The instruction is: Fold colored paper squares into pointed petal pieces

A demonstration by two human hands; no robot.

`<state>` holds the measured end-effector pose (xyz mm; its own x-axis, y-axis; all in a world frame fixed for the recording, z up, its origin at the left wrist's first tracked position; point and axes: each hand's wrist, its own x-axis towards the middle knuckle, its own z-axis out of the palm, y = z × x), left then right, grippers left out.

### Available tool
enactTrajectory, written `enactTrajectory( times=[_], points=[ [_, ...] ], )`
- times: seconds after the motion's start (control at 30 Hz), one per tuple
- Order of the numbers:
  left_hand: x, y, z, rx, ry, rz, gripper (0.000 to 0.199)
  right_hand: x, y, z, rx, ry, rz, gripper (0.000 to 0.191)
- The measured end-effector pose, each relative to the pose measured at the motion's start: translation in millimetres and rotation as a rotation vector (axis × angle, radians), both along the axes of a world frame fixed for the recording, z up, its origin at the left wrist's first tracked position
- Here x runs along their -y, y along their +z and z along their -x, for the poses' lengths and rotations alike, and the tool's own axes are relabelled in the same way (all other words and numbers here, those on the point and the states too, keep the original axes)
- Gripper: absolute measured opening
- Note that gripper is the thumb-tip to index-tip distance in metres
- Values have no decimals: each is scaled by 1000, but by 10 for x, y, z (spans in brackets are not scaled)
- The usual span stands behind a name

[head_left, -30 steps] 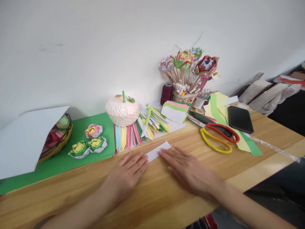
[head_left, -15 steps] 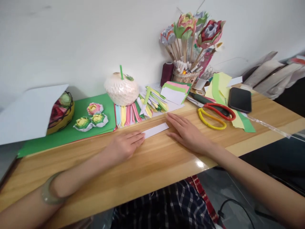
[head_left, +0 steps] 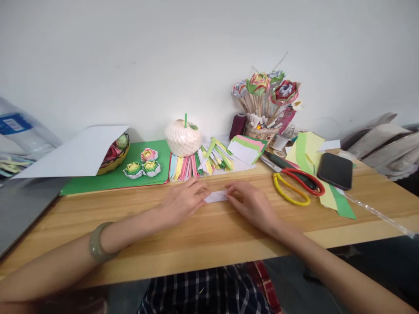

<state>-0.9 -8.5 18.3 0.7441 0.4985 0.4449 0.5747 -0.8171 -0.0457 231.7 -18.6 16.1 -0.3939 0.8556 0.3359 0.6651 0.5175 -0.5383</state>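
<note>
A narrow white paper strip [head_left: 216,196] lies low over the wooden table between my two hands. My left hand [head_left: 183,199] has its fingers and thumb closed on the strip's left end. At the other end, my right hand [head_left: 251,204] pinches the paper between thumb and fingertips, and that corner looks slightly lifted. Just behind the hands lie folded coloured paper strips [head_left: 186,169] and a loose pile of folded green, yellow and white pieces [head_left: 216,157].
Red-and-yellow-handled scissors [head_left: 299,185] and a black phone [head_left: 335,170] lie to the right. Behind stands a basket of paper flowers [head_left: 262,131], with a white textured ornament [head_left: 183,138] beside it. Small paper flowers [head_left: 150,167] rest on green sheets [head_left: 98,184] at left.
My right hand has closed on the strip's right end, which it was only near before. My left hand has gone from lying flatter to a pinch. The camera view has shifted.
</note>
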Motion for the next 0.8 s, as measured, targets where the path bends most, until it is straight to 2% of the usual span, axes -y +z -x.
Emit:
enactTrajectory(
  times=[0.2, 0.3, 0.4, 0.53, 0.67, 0.8],
  points=[
    [21, -5, -97, 16, -48, 22, 24, 168, 137, -74, -24, 222, 62, 11],
    [-2, 0, -148, 38, -106, 39, 29, 197, 163, -138, 5, 383, 72, 23],
    [-49, 46, -212, 64, -168, 43, 33, 174, 132, -181, 73, 524, -56, 34],
    [-118, 129, -277, 98, -201, 55, 36, 107, 94, -199, 193, 543, -296, 27],
    [-167, 139, -299, 121, -150, 92, 31, 66, 119, -189, 232, 580, -372, 32],
    [-226, 52, -308, 128, -80, 87, 25, 38, 115, -152, 259, 568, -416, 31]
  ],
)
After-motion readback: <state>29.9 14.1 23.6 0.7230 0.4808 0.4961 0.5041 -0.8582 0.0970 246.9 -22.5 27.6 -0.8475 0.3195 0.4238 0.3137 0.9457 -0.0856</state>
